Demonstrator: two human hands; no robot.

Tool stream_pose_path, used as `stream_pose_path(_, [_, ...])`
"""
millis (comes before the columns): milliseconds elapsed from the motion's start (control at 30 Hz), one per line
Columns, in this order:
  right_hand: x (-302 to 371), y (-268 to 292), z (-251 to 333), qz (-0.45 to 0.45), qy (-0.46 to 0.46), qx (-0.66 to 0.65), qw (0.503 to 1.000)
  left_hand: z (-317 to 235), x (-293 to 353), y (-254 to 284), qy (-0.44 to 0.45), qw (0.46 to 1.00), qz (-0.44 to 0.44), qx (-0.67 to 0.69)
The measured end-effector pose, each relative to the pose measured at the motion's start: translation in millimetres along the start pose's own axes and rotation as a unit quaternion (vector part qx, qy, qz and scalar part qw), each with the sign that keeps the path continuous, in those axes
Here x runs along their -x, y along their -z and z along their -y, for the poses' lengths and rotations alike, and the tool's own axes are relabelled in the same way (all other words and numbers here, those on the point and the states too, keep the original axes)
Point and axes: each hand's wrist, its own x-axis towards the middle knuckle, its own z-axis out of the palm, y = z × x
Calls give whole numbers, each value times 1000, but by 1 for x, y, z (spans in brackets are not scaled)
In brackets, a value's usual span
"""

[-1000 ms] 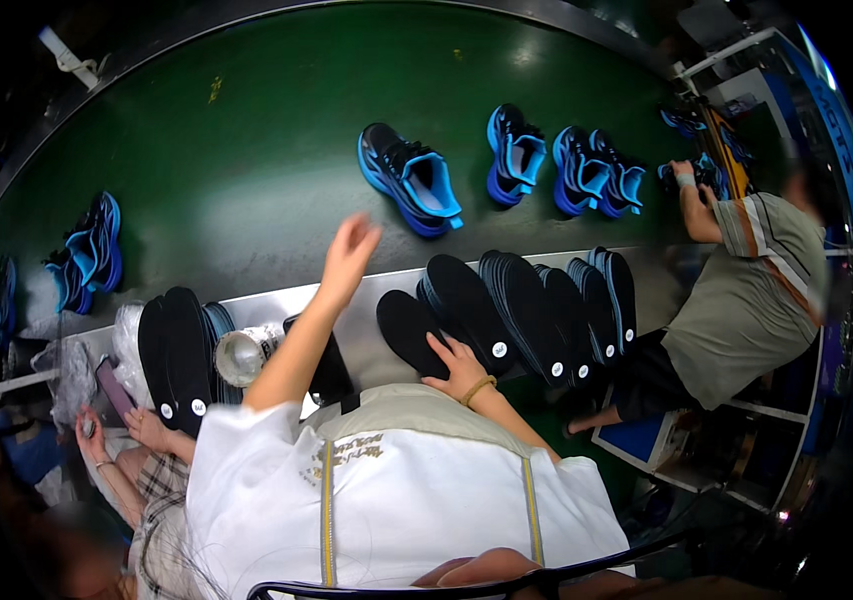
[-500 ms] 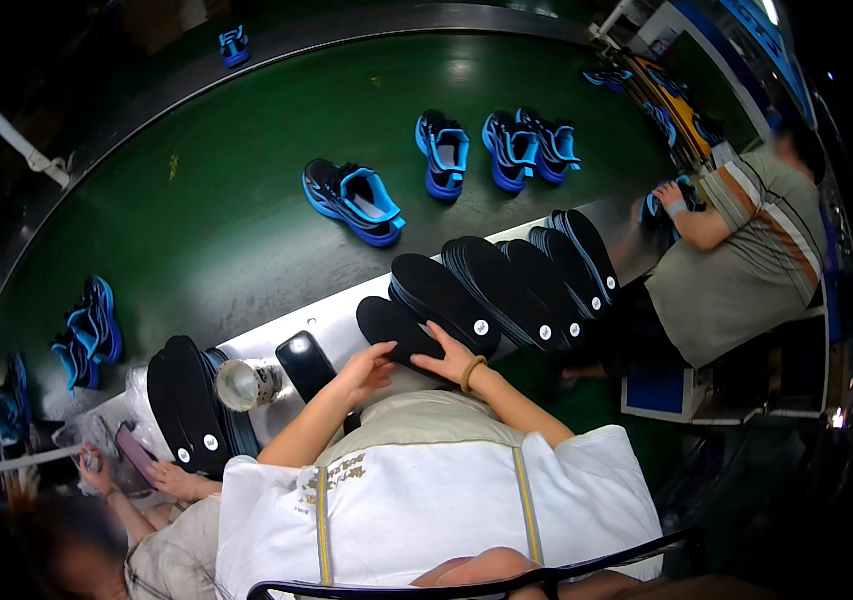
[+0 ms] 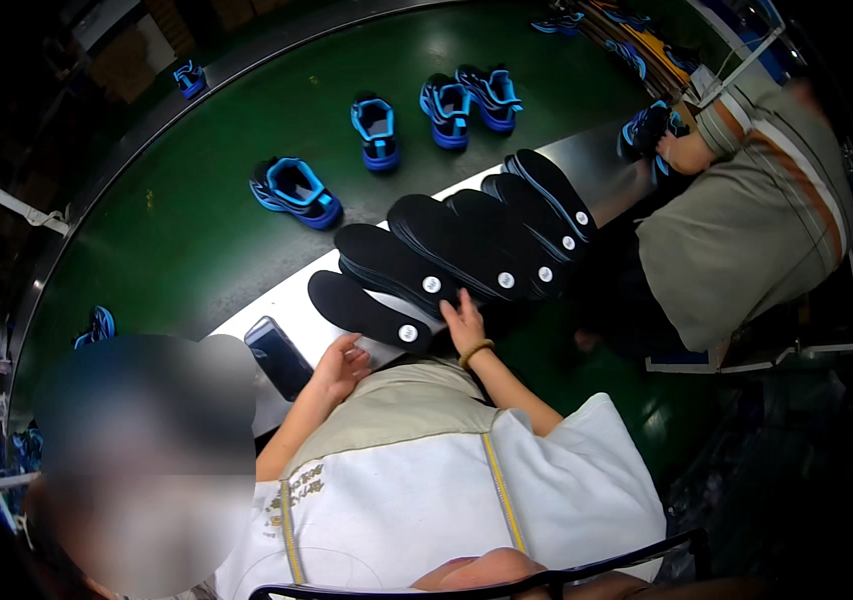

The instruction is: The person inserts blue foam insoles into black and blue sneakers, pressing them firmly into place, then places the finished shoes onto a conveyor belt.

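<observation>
A single black insole (image 3: 359,307) with a round white sticker lies on the metal ledge in front of me. My left hand (image 3: 344,366) is just below it, fingers loosely curled and apart, with nothing visible in them. My right hand (image 3: 465,328) reaches to the heel end of the neighbouring insole stack (image 3: 384,262), its fingertips at the edge and its thumb and fingers apart. More black insole stacks, among them a large one (image 3: 452,243) and a far one (image 3: 553,188), fan out to the right, stickers toward me.
A dark phone (image 3: 279,358) rests on the ledge (image 3: 287,293), left of the insole. Black-and-blue sneakers (image 3: 297,192) stand on the green conveyor belt (image 3: 207,200) beyond. At right a co-worker (image 3: 747,240) handles a shoe (image 3: 650,128). A blurred shape (image 3: 147,460) covers the lower left.
The view has shifted. My right hand has moved from the single insole to the heel end of the stack beside it, uncovering the insole's sticker. My left hand has drawn slightly back from the insole.
</observation>
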Motion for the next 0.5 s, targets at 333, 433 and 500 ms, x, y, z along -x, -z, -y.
stream_pose_path(333, [-16,18,15,95,70,-1,993,39,-1,-70,-106,980,-132,-105])
stream_pose_path(433, [-16,25,28,92,92,81,988,43,-17,-79,-105,976,-159,-101])
stream_pose_path(500, [-16,33,32,126,107,104,981,44,-14,-91,-108,973,-187,-80])
